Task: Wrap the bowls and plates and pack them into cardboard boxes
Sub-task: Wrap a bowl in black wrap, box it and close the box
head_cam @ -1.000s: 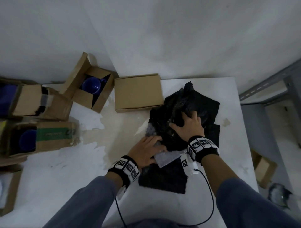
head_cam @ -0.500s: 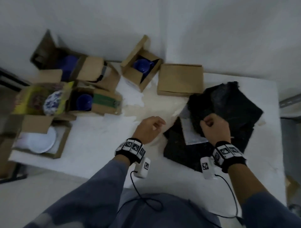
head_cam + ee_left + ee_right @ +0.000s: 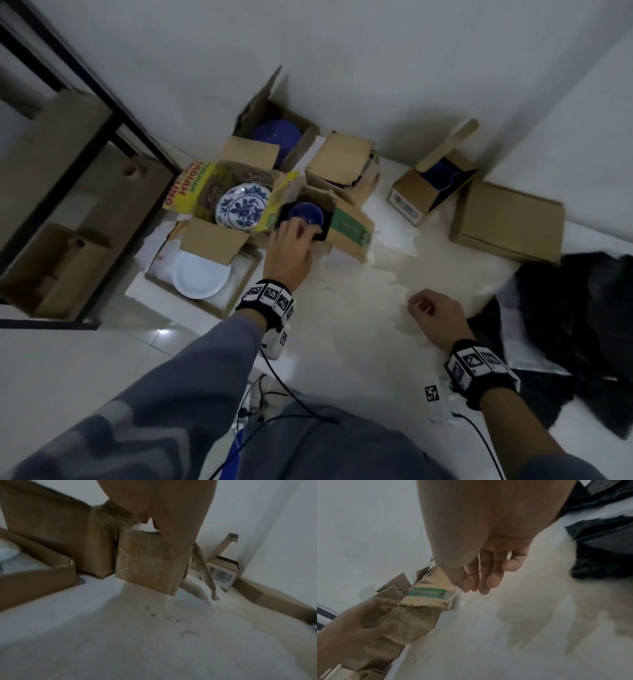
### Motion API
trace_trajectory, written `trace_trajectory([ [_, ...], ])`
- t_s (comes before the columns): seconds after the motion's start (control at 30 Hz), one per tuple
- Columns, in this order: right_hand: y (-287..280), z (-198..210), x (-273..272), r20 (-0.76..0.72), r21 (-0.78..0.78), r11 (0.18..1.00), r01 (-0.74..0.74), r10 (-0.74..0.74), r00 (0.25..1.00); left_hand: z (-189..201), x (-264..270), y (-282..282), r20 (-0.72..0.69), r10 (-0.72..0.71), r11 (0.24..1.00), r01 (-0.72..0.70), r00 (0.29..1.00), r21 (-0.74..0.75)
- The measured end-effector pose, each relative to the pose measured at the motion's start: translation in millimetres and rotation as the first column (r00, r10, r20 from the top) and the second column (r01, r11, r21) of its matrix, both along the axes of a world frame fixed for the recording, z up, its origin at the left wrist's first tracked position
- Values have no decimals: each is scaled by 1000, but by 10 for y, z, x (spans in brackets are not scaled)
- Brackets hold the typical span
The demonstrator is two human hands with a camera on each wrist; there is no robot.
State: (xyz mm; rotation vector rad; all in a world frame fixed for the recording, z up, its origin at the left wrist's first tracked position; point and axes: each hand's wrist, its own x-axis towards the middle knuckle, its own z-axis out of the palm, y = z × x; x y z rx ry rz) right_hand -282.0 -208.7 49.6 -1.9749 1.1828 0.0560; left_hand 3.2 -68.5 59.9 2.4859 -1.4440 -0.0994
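A dark blue bowl point(image 3: 306, 214) sits on black wrap inside an open cardboard box with a green label point(image 3: 349, 228), at the left of the white table point(image 3: 359, 342). My left hand point(image 3: 291, 240) reaches into that box, its fingers at the bowl's near rim; the grip is hidden. In the left wrist view only the palm point(image 3: 163, 507) shows above the box point(image 3: 147, 563). My right hand point(image 3: 433, 313) hovers over the table's middle with loose fingers point(image 3: 488, 574), holding nothing. Black wrapping sheets point(image 3: 582, 325) lie at the right.
A blue-patterned plate point(image 3: 241, 207) lies in a yellow box, and a white plate point(image 3: 200, 279) in a box at the table's left edge. Boxes with blue bowls point(image 3: 275, 137) point(image 3: 442, 178) and closed boxes point(image 3: 507, 219) point(image 3: 342, 164) line the back wall.
My left hand has travelled left from the wrapping sheets to the blue bowl's box. My right hand has let go of the black sheets and moved left. The head view has swung left.
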Motion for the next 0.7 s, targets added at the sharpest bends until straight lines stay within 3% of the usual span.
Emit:
trace_trajectory([
  [0.13, 75, 72, 291, 9, -17, 1000, 20, -20, 1000, -96, 190, -25, -154, -95, 994, 84, 983, -76],
  [0.23, 107, 153, 462, 68, -40, 998, 56, -54, 996, -149, 140, -40, -314, -249, 965, 207, 916, -163],
  [0.37, 162, 278, 709, 137, -27, 981, 193, -188, 973, -209, -194, 17, -385, -456, 890, 405, 802, -211],
  [0.47, 148, 260, 777, 24, -28, 969, 245, -244, 969, -187, -543, -19, -461, -558, 808, 577, 690, -115],
  [0.53, 125, 197, 701, -43, -36, 964, 263, -265, 963, -144, -699, -65, -492, -583, 783, 608, 647, -128],
  [0.6, 114, 155, 584, -42, -48, 957, 285, -287, 957, -108, -726, -114, -410, -617, 776, 607, 672, -172],
  [0.7, 83, 158, 434, -47, -100, 937, 333, -339, 940, -15, -588, -190, -238, -541, 841, 522, 807, -142],
])
